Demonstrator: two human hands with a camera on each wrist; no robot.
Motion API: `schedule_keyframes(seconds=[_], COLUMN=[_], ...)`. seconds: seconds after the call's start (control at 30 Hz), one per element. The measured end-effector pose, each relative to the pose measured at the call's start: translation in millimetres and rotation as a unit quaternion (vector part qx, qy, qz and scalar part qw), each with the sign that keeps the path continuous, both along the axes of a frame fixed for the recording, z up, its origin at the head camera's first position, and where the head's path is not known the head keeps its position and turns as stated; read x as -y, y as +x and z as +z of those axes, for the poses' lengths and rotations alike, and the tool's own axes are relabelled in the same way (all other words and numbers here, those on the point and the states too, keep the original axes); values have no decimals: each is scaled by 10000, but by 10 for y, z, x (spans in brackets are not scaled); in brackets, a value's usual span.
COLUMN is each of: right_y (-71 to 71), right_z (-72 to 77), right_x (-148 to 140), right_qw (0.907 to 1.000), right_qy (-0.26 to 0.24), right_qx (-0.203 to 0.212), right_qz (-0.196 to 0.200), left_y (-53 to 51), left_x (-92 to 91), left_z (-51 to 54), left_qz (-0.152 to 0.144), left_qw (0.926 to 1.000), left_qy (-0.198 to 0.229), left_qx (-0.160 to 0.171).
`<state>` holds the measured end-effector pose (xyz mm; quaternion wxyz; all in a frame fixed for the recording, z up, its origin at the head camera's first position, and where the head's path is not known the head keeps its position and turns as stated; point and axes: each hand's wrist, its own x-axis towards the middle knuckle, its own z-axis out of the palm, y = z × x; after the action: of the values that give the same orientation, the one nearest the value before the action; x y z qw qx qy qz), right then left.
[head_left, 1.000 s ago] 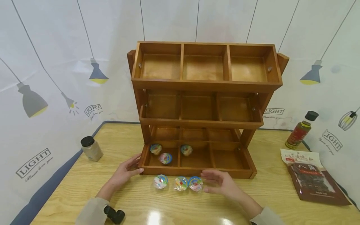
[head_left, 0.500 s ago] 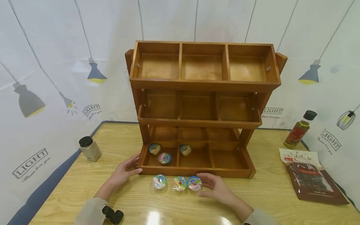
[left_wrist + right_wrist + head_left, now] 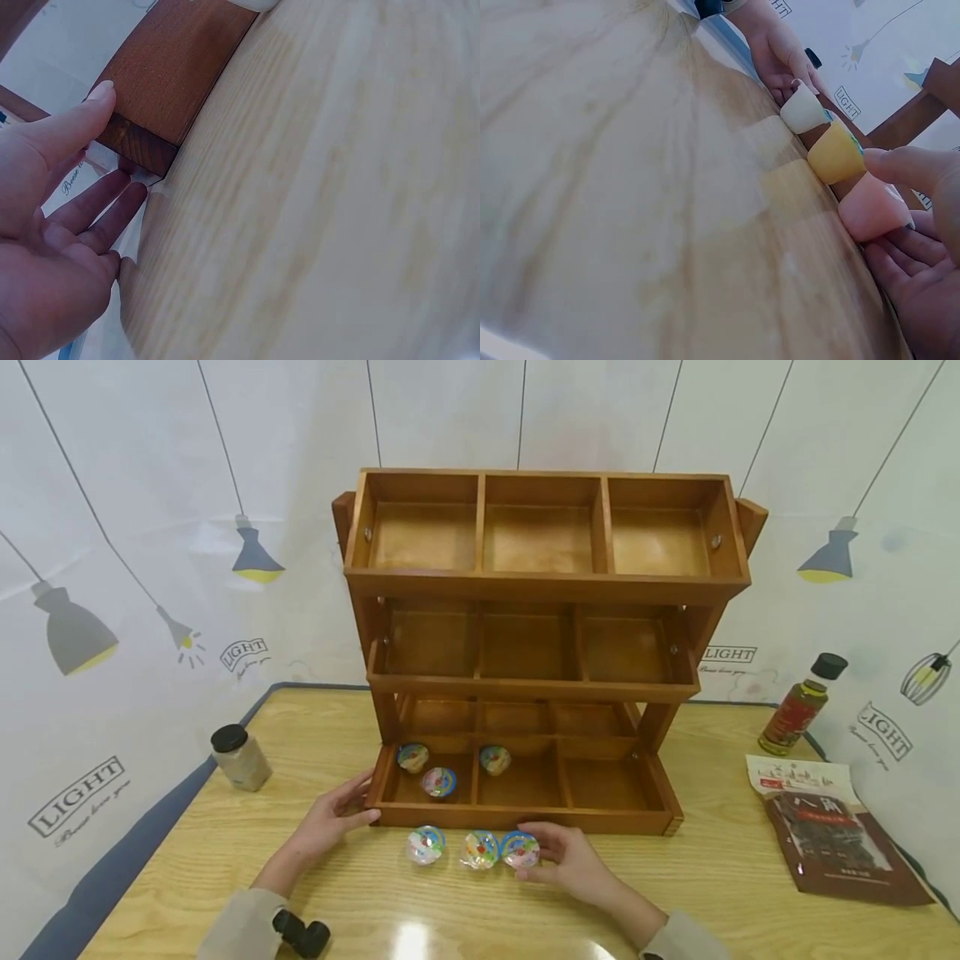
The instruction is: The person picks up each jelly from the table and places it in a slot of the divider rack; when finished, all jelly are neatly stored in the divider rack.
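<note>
My left hand rests at the front left corner of a wooden rack, thumb on its front board and fairly straight fingers along the side. In the left wrist view that thumb lies on the brown wood. On the table before the rack stand three jelly cups with printed lids: a white jelly cup, a yellow jelly cup and a pink jelly cup. My right hand holds the pink one between thumb and fingers, beside the yellow one. More jelly cups sit in the bottom tier: two left, one middle.
The rack has stacked tiers with three compartments each. A jar with a black lid stands at the left. To the right are an oil bottle and a brown packet. A printed wall sheet hangs behind the table.
My right hand has moved left, and its thumb and fingers have come round the pink jelly cup. My left hand stays at the rack's corner.
</note>
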<state>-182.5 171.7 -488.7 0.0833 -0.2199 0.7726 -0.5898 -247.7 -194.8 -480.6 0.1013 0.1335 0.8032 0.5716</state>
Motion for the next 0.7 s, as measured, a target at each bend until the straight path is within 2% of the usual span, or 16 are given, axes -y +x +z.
schedule_keyframes(seconds=[0.2, 0.37, 0.47, 0.53, 0.6, 0.7], right_y=[-6, -186, -367, -477, -563, -646], right_z=[140, 418, 543, 574, 573, 552], right_x=[-30, -115, -160, -168, -141, -54], right_qw=[9996, 9988, 9980, 9949, 9877, 9713], right_qy=[-185, -49, 300, 721, 1236, 1947], right_qx=[-203, -277, -105, -157, -220, -350], right_qz=[-110, -394, -554, -695, -933, -1320], left_y=[6, 7, 0, -4, -4, -3], left_x=[-4, -5, -6, -9, -9, -11], left_z=[15, 33, 34, 31, 25, 15], left_qz=[-15, 23, 28, 2, -24, -31], left_qw=[10000, 10000, 10000, 10000, 10000, 10000], left_qy=[-10, -46, -68, -48, -36, -27], left_qx=[-12, 11, 11, -3, -14, -44])
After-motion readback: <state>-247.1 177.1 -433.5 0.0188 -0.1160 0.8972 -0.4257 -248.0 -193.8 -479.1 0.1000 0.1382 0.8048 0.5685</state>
